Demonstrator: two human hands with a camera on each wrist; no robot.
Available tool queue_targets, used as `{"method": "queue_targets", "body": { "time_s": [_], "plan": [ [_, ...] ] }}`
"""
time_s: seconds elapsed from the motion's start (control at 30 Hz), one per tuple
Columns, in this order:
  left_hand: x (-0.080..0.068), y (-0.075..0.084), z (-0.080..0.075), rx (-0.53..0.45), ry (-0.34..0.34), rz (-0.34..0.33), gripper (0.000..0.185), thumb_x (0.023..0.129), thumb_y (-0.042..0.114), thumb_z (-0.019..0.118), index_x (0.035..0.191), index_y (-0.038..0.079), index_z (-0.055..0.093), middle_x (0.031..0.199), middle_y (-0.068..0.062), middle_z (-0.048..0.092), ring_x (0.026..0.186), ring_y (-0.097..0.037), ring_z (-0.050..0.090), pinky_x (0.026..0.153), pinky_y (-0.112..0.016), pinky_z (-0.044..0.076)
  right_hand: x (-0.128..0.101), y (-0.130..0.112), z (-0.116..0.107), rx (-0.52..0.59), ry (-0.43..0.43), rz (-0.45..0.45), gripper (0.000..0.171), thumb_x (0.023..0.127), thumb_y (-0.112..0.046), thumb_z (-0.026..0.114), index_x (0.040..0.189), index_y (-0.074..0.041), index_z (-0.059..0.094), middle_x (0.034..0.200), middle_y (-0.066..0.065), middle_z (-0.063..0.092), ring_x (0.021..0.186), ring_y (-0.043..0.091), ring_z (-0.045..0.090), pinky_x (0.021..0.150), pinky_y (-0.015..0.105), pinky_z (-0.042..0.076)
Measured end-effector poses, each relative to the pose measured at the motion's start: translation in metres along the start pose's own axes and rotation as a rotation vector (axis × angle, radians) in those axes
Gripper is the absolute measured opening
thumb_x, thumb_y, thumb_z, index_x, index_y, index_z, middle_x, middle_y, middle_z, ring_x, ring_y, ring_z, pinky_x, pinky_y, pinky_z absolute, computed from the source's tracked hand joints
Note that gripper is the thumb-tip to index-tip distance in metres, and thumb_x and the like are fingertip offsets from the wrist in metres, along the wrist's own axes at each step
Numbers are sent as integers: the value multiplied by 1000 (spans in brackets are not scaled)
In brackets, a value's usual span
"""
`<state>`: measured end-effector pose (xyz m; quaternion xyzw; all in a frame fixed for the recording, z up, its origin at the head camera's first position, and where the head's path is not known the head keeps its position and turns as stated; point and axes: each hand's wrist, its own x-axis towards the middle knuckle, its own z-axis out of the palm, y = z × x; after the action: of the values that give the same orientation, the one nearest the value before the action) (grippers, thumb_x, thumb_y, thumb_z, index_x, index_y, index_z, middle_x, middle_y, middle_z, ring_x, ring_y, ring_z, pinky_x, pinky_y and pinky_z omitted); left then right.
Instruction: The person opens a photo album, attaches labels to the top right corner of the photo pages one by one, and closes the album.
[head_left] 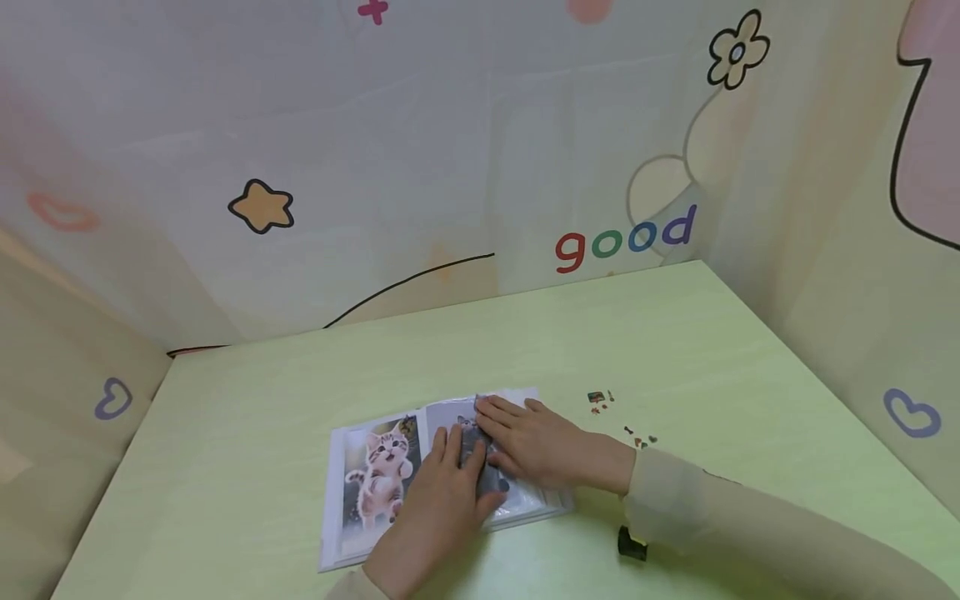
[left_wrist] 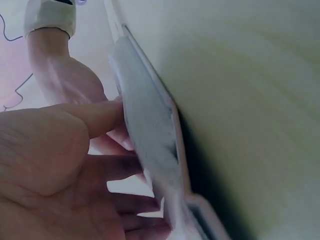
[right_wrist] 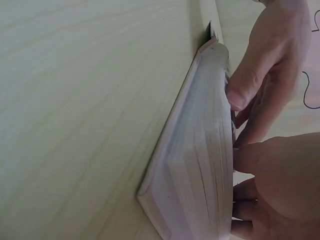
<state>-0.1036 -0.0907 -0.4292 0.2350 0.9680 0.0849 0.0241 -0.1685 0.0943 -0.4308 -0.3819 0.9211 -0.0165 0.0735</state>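
Note:
A photo album [head_left: 333, 508] lies spread on the table, its left page showing a standing kitten picture [head_left: 382, 479]. On the right page, a grey cat picture [head_left: 491, 482] is partly hidden under both hands. My left hand [head_left: 442, 500] rests its extended fingers on this page near the spine. From the other side, my right hand [head_left: 536, 442] presses flat on the same page, fingertips close to the left hand's. In the right wrist view, the stacked pages [right_wrist: 200, 150] fan out beneath the fingers, above the hard cover [right_wrist: 157, 220].
Tiny cut-out shapes [head_left: 596, 397] lie on the table [head_left: 750, 400] right of the album, with several more small pieces [head_left: 638, 442] nearer the right forearm. A small black object [head_left: 632, 545] sits beside the right sleeve. Printed cloth walls [head_left: 420, 167] enclose the table's back and sides.

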Motion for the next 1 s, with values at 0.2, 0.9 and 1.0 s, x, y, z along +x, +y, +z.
{"method": "queue_targets", "body": {
  "time_s": [0.2, 0.9, 1.0],
  "plan": [
    [-2, -3, -5, 10, -37, 24, 70, 101, 50, 61, 151, 1, 51, 157, -34, 36, 145, -52, 34, 112, -57, 40, 4, 8, -5, -29, -24, 58, 74, 107, -54, 46, 163, -8, 31, 170, 8, 25, 156, 26, 21, 119, 61, 27],
    [-3, -13, 1, 34, 6, 64, 68, 98, 50, 65, 148, 5, 55, 156, -31, 40, 145, -48, 38, 111, -54, 43, 9, 17, -7, 21, -31, 187, 94, 99, -67, 53, 162, -2, 29, 170, 13, 21, 157, 30, 18, 120, 57, 27],
    [-3, -13, 1, 32, -5, 66, 69, 99, 50, 64, 149, 5, 54, 157, -31, 39, 145, -49, 36, 111, -54, 42, 6, 11, -5, -2, 2, 137, 89, 101, -62, 54, 161, -1, 29, 170, 15, 21, 157, 31, 17, 120, 57, 27]
  ]
}}
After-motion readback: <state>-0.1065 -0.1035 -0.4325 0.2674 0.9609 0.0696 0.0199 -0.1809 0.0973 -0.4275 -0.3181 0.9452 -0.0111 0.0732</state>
